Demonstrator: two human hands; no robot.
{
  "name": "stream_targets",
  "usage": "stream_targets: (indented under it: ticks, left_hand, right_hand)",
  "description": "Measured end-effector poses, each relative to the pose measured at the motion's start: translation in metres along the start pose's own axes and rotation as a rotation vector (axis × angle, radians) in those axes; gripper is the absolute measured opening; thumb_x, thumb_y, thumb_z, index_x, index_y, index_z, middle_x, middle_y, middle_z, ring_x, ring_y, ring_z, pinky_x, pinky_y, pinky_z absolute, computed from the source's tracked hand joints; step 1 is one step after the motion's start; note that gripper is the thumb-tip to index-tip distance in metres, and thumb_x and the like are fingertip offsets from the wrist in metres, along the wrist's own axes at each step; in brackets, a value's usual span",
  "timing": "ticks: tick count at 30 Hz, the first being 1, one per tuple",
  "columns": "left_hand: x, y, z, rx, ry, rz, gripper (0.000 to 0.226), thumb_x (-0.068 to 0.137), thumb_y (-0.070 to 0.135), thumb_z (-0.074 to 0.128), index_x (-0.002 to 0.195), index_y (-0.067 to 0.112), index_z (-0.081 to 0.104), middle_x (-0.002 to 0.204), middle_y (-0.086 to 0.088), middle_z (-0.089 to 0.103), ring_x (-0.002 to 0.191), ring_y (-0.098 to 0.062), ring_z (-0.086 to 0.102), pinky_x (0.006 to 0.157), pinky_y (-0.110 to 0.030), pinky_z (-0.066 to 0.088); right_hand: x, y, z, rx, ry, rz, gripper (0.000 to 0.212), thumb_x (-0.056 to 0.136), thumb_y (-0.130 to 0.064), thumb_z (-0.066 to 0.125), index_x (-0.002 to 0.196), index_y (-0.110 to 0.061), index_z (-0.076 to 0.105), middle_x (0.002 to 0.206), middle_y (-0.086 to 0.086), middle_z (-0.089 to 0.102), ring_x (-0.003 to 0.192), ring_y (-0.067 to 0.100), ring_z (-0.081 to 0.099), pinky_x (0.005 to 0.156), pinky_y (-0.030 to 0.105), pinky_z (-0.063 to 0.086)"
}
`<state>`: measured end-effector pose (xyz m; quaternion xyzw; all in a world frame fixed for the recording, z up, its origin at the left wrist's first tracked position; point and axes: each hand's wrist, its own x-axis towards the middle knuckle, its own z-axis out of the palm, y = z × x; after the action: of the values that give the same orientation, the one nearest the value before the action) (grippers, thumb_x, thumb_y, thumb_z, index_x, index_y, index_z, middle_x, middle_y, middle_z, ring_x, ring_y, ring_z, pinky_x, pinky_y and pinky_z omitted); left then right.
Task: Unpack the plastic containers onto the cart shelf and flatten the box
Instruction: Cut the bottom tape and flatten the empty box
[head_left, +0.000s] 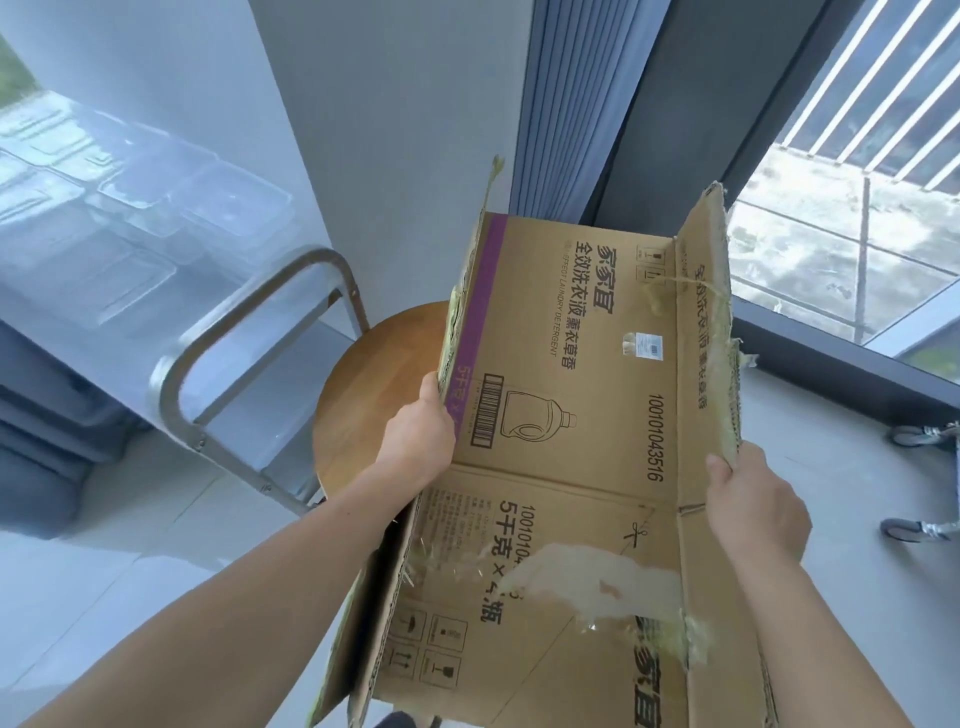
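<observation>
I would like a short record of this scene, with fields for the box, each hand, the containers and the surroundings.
box: brown printed cardboard box, opened out, held in the air, right panel angled up
left hand: grips the box's left edge
right hand: grips the right panel's edge
containers: clear plastic containers on the metal cart's top shelf
surroundings: round wooden stool beneath the box

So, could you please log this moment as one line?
phase: flattening | brown printed cardboard box: opened out, held up | left hand: grips left edge | right hand: grips right flap | clear plastic containers: on grey metal cart
</observation>
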<state>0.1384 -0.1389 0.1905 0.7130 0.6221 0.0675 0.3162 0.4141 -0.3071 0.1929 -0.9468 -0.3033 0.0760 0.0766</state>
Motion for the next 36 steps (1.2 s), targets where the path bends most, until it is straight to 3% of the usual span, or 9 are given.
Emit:
stream_targets:
  ticks: [4, 8, 13, 16, 19, 22, 25, 30, 36]
  left_hand:
    - [-0.049, 0.007, 0.002, -0.007, 0.077, -0.021, 0.051, 0.103, 0.017, 0.027, 0.152, 0.022, 0.017, 0.093, -0.009, 0.064, 0.08, -0.028, 0.061, 0.063, -0.038, 0.046]
    - [-0.101, 0.011, 0.0, -0.03, 0.168, -0.016, 0.038, 0.102, 0.014, 0.029, 0.14, 0.017, 0.03, 0.077, 0.0, 0.056, 0.069, -0.02, 0.055, 0.053, -0.033, 0.036]
    - [-0.151, 0.001, -0.012, 0.0, 0.247, -0.067, 0.034, 0.101, 0.014, 0.031, 0.135, 0.017, 0.034, 0.088, -0.006, 0.061, 0.072, -0.026, 0.055, 0.062, -0.034, 0.04]
    - [-0.178, -0.017, -0.023, -0.018, 0.298, -0.105, 0.03, 0.1, 0.014, 0.031, 0.129, 0.017, 0.038, 0.085, -0.008, 0.062, 0.066, -0.021, 0.052, 0.052, -0.032, 0.032]
    - [-0.207, -0.041, -0.04, -0.023, 0.339, -0.154, 0.032, 0.101, 0.015, 0.031, 0.132, 0.018, 0.038, 0.077, -0.006, 0.06, 0.064, -0.021, 0.053, 0.05, -0.033, 0.034]
    - [-0.237, -0.069, -0.061, -0.053, 0.391, -0.197, 0.031, 0.1, 0.014, 0.031, 0.129, 0.017, 0.04, 0.078, -0.008, 0.06, 0.071, -0.029, 0.058, 0.059, -0.037, 0.044]
    - [-0.266, -0.102, -0.078, -0.105, 0.456, -0.233, 0.03, 0.1, 0.014, 0.031, 0.129, 0.017, 0.041, 0.079, -0.009, 0.061, 0.069, -0.027, 0.056, 0.056, -0.035, 0.038]
    - [-0.318, -0.156, -0.112, -0.159, 0.536, -0.258, 0.029, 0.101, 0.016, 0.031, 0.129, 0.019, 0.04, 0.09, -0.012, 0.064, 0.072, -0.027, 0.054, 0.063, -0.034, 0.038]
    - [-0.384, -0.227, -0.152, -0.21, 0.614, -0.293, 0.03, 0.101, 0.016, 0.03, 0.128, 0.021, 0.04, 0.077, -0.004, 0.058, 0.068, -0.022, 0.053, 0.064, -0.035, 0.039]
  right_hand:
    - [-0.013, 0.022, -0.014, 0.05, 0.014, -0.059, 0.028, 0.105, -0.033, 0.036, 0.108, -0.007, 0.048, 0.071, 0.006, 0.05, 0.068, 0.032, 0.05, 0.06, 0.035, 0.036]
    - [-0.03, 0.04, -0.026, 0.115, 0.004, -0.111, 0.028, 0.105, -0.032, 0.037, 0.114, -0.006, 0.045, 0.083, 0.009, 0.053, 0.074, 0.033, 0.051, 0.064, 0.037, 0.037]
    - [-0.057, 0.043, -0.039, 0.123, -0.019, -0.186, 0.028, 0.105, -0.033, 0.036, 0.116, -0.008, 0.044, 0.087, 0.008, 0.053, 0.077, 0.035, 0.054, 0.067, 0.038, 0.041]
    - [-0.077, 0.037, -0.043, 0.131, -0.037, -0.228, 0.029, 0.105, -0.033, 0.036, 0.117, -0.008, 0.044, 0.09, 0.01, 0.057, 0.078, 0.035, 0.054, 0.067, 0.038, 0.042]
    - [-0.099, 0.021, -0.043, 0.15, -0.034, -0.297, 0.029, 0.105, -0.033, 0.037, 0.117, -0.007, 0.045, 0.094, 0.013, 0.06, 0.078, 0.034, 0.054, 0.067, 0.039, 0.042]
    - [-0.127, -0.005, -0.046, 0.154, -0.03, -0.373, 0.023, 0.105, -0.032, 0.037, 0.106, -0.01, 0.043, 0.085, 0.008, 0.052, 0.077, 0.034, 0.052, 0.068, 0.039, 0.04]
    - [-0.159, -0.033, -0.048, 0.177, -0.017, -0.439, 0.022, 0.104, -0.032, 0.039, 0.099, -0.01, 0.041, 0.08, 0.008, 0.051, 0.075, 0.035, 0.054, 0.068, 0.041, 0.043]
    - [-0.219, -0.075, -0.05, 0.2, 0.003, -0.536, 0.028, 0.104, -0.034, 0.038, 0.109, -0.007, 0.045, 0.087, 0.012, 0.054, 0.079, 0.034, 0.049, 0.068, 0.04, 0.038]
    - [-0.31, -0.115, -0.057, 0.233, -0.003, -0.636, 0.033, 0.104, -0.034, 0.037, 0.117, -0.005, 0.047, 0.095, 0.017, 0.061, 0.079, 0.032, 0.048, 0.069, 0.039, 0.036]
